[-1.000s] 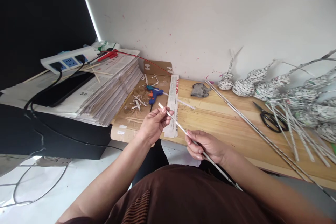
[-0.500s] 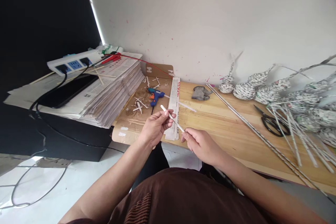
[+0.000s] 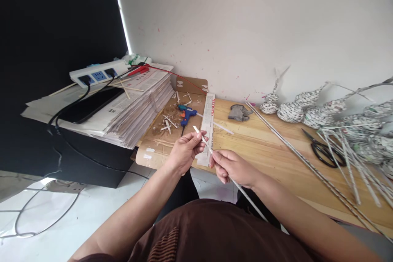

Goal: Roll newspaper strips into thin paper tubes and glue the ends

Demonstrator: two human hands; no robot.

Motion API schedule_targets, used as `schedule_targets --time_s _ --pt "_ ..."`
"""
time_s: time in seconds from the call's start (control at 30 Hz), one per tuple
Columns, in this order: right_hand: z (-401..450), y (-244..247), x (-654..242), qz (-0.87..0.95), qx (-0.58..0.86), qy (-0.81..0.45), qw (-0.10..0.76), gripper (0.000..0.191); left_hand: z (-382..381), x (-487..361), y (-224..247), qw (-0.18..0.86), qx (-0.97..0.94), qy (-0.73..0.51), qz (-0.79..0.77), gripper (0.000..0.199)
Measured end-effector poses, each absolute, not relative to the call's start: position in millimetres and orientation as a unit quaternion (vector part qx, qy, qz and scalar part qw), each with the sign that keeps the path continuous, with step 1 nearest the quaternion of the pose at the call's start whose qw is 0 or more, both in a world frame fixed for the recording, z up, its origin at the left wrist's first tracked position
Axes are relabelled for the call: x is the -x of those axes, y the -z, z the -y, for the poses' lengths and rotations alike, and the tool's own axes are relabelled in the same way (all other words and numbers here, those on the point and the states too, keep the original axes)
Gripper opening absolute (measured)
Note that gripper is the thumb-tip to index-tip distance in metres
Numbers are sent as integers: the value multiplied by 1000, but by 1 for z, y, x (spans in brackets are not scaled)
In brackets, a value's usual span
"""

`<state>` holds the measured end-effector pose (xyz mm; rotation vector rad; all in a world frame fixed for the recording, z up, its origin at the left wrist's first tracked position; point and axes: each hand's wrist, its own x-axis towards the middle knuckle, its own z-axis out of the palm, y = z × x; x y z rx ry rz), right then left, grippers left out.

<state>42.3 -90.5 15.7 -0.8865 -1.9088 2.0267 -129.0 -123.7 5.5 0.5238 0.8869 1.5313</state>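
While left hand (image 3: 186,150) pinches paper tube (image 3: 249,200) near tip, right hand (image 3: 232,168) grips it lower; uneven twist could kink tube; glue gun (image 3: 188,117) beyond left hand, possible snag.

Single head-worn view, facing forward and down; hands (image 3: 186,151) near, wall (image 3: 245,28) beyond
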Motion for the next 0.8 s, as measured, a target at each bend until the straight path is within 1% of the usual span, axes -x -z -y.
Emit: schedule_targets --time_s 0.07,0.1,0.13,0.23,0.27,0.3,0.4,0.43,0.47,0.57,0.6,0.63,0.73,0.77,0.8 --pt "88 -16 -42 601 273 -747 80 41 124 131 -5 608 -223 -662 -376 23" --pt "88 -17 -42 608 277 -739 83 41 124 131 -5 609 -221 -664 -375 22" --pt "88 -18 -42 636 292 -707 102 39 124 132 -5 608 -219 -665 -375 22" --pt "90 -20 -40 735 346 -551 189 34 125 132 -6 605 -215 -668 -376 21" --pt "91 -20 -40 745 352 -532 194 35 125 132 -6 605 -216 -669 -375 21" --pt "90 -20 -39 739 350 -547 181 36 125 132 -6 607 -216 -668 -373 21" --pt "87 -19 -37 660 316 -675 90 44 125 132 -7 615 -214 -665 -366 20" --pt "86 -18 -37 648 312 -690 82 45 125 132 -7 616 -211 -665 -365 20" --pt "85 -19 -37 656 318 -678 95 44 125 132 -7 616 -207 -667 -365 20" --pt "85 -19 -36 732 354 -551 189 36 126 133 -6 611 -199 -671 -370 20" --pt "85 -18 -35 739 356 -537 200 36 126 133 -6 610 -199 -672 -370 20" --pt "85 -18 -35 728 349 -558 190 37 126 133 -6 610 -199 -672 -370 20" --pt "84 -16 -34 631 300 -709 99 43 127 132 -6 614 -198 -669 -370 21" --pt "84 -16 -34 610 289 -733 83 44 127 132 -6 615 -196 -668 -370 21" --pt "84 -16 -34 613 289 -731 84 43 127 132 -6 615 -195 -668 -371 21"
